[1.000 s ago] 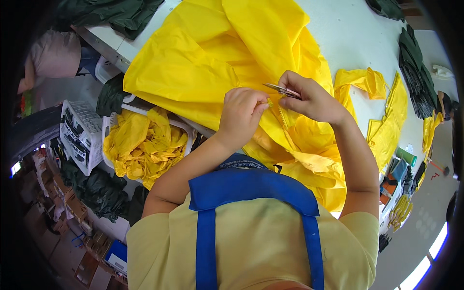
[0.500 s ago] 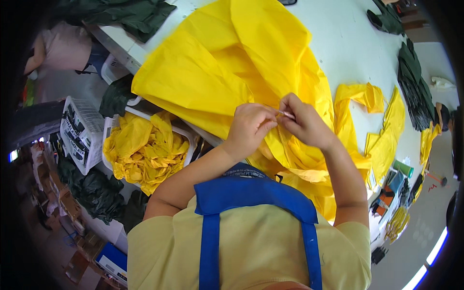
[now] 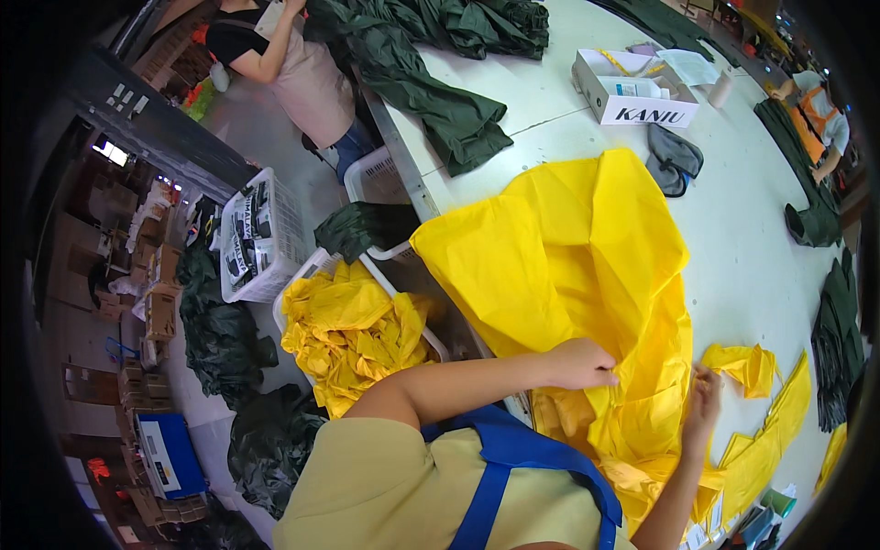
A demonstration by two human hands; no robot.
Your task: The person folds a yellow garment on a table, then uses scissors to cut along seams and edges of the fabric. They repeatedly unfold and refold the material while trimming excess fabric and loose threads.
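Head view: the yellow cloth (image 3: 632, 247) lies in loose folds on the white tabletop (image 3: 742, 266), its near part bunched close against the worker's body. The left hand (image 3: 584, 364) is at its middle, grip drawn to a pinch, apparently on a fold. The right hand (image 3: 704, 392) is just beside the cloth's right edge with fingers curled; whether that grip has anything in it, I cannot tell. I judge the material light, soft and rather slippery, unlikely to tear under ordinary handling, and best taken by an edge or gathered fold rather than a flat panel. Containers noted: a white basket (image 3: 378, 275) heaped with crumpled yellow fabric (image 3: 344, 321); a second basket (image 3: 288, 240) holding black-and-white packages (image 3: 247, 234); a third basket (image 3: 378, 172), contents not clear; and a white box (image 3: 632, 112) on the tabletop containing a white bottle (image 3: 642, 89) and a yellow strip (image 3: 616, 62).
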